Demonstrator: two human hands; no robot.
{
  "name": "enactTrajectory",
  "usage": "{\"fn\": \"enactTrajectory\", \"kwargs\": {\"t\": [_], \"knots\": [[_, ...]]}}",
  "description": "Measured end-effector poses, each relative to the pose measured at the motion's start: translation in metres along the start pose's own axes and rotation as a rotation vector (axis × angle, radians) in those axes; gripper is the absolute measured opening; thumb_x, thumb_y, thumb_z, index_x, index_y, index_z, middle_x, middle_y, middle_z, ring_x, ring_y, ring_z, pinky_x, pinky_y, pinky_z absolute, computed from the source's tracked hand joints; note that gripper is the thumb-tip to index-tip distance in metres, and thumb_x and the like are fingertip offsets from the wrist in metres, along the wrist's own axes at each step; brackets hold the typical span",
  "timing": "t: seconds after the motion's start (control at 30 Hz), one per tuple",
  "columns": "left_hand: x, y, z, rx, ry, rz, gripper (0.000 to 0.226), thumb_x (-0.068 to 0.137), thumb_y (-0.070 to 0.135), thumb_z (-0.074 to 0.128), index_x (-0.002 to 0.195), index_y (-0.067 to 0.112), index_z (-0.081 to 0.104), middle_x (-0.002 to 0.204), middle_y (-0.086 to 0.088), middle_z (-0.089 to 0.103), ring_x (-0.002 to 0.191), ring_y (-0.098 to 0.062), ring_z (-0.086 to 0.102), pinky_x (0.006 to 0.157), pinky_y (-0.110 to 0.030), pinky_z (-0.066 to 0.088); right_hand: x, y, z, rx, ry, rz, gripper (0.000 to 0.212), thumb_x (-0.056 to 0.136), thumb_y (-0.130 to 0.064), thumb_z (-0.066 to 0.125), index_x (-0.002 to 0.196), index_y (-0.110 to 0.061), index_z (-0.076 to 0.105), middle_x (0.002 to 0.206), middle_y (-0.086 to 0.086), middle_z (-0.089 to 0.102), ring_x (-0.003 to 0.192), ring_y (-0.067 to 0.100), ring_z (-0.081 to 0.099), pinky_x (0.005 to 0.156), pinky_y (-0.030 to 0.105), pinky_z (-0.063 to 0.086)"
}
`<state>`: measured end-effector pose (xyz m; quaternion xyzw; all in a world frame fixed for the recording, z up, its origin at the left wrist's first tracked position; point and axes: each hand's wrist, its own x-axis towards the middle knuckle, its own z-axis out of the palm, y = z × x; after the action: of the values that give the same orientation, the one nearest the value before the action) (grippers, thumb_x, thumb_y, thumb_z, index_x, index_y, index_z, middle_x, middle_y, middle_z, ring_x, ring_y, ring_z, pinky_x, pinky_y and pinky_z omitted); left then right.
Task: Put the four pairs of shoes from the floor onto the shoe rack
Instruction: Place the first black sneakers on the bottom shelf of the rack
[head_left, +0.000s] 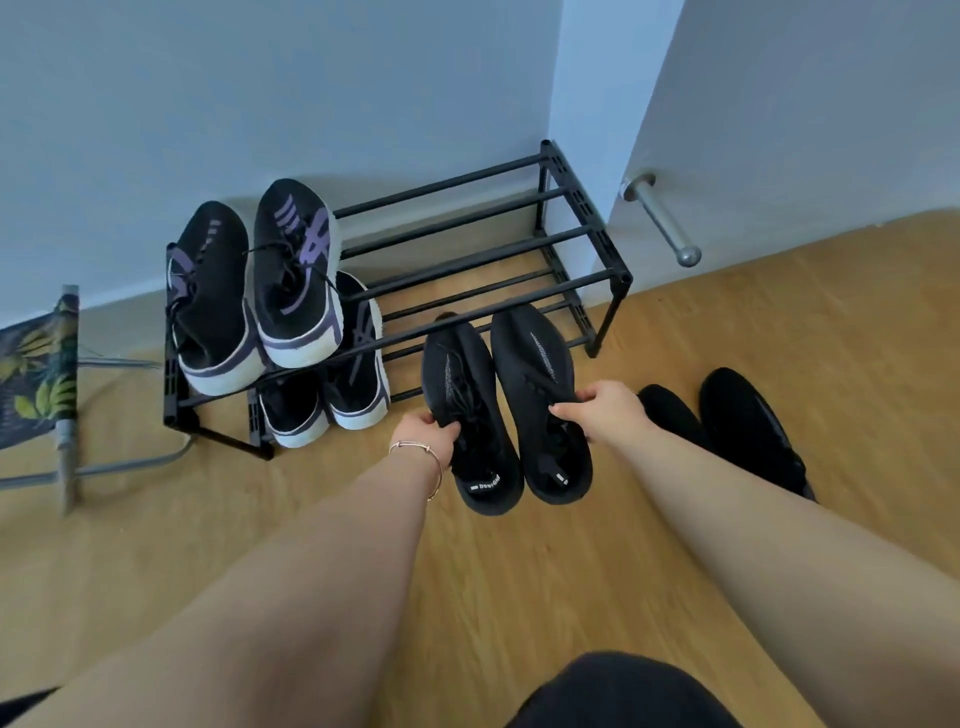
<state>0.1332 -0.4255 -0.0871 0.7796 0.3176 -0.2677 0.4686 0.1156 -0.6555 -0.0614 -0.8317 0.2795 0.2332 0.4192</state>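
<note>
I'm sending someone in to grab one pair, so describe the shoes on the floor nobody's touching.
Start at the black metal shoe rack in the corner. On the wooden floor off its right end sits an all-black pair of shoes; unlike the others, it is neither held nor racked.

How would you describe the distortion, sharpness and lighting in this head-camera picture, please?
Head view: wide-angle bowing bends the shoe rack bars and stretches both forearms; soft, even daylight with faint shadows; the black shoes in the left hand and right hand lose detail; edges look slightly soft.
</note>
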Motion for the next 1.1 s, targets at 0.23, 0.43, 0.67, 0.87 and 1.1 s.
{"fn": "enactTrajectory", "kwargs": {"t": [0.23, 0.43, 0.67, 0.87, 1.1], "knots": [[0.078, 0.019, 0.009, 0.069, -0.003, 0.079, 0.028, 0.09, 0.026, 0.071, 0.113, 0.011, 0.064, 0.103, -0.013, 0.067, 0.104, -0.039, 0.068, 0.095, -0.049, 0.058, 0.065, -0.02, 0.021, 0.01, 0.055, -0.009, 0.026, 0.087, -0.032, 0.074, 0.07, -0.02, 0.058, 0.076, -0.001, 0.064, 0.068, 0.014, 0.058, 0.075, 0.035, 0.051], [0.085, 0.012, 0.009, 0.159, -0.067, 0.111, 0.046, 0.093, 0.03, 0.067, 0.136, 0.017, 0.057, 0.115, -0.004, 0.066, 0.108, -0.032, 0.067, 0.098, -0.046, 0.056, 0.077, -0.012, 0.034, 0.165, -0.005, 0.049, 0.018, 0.092, -0.026, 0.07, 0.103, -0.012, 0.067, 0.094, 0.003, 0.067, 0.078, 0.016, 0.06, 0.071, 0.03, 0.049], [0.062, -0.003, -0.001, 0.015, -0.185, 0.145, 0.059, 0.096, 0.042, 0.059, 0.151, 0.03, 0.04, 0.141, 0.003, 0.058, 0.121, -0.022, 0.059, 0.109, -0.045, 0.049, 0.064, 0.006, 0.028, 0.227, -0.069, 0.024, 0.052, 0.099, -0.022, 0.059, 0.148, -0.012, 0.044, 0.138, 0.004, 0.056, 0.122, 0.023, 0.055, 0.1, 0.037, 0.049], [0.037, -0.041, 0.004, 0.177, -0.213, 0.103, 0.088, 0.086, 0.054, 0.07, 0.157, 0.023, 0.03, 0.149, 0.0, 0.05, 0.131, -0.023, 0.055, 0.094, -0.03, 0.048, 0.039, 0.057, 0.039, -0.13, -0.12, 0.018, 0.062, 0.095, -0.017, 0.063, 0.151, -0.02, 0.037, 0.142, 0.005, 0.052, 0.118, 0.021, 0.056, 0.095, 0.03, 0.048], [0.046, -0.06, 0.031, 0.38, -0.122, 0.138, 0.09, 0.076, 0.046, 0.083, 0.15, 0.021, 0.04, 0.143, -0.005, 0.049, 0.125, -0.024, 0.057, 0.101, -0.04, 0.054, 0.035, 0.062, 0.072, -0.117, -0.013, -0.114, 0.083, 0.078, -0.038, 0.082, 0.147, -0.016, 0.04, 0.138, 0.004, 0.047, 0.122, 0.021, 0.053, 0.095, 0.03, 0.044]]}}
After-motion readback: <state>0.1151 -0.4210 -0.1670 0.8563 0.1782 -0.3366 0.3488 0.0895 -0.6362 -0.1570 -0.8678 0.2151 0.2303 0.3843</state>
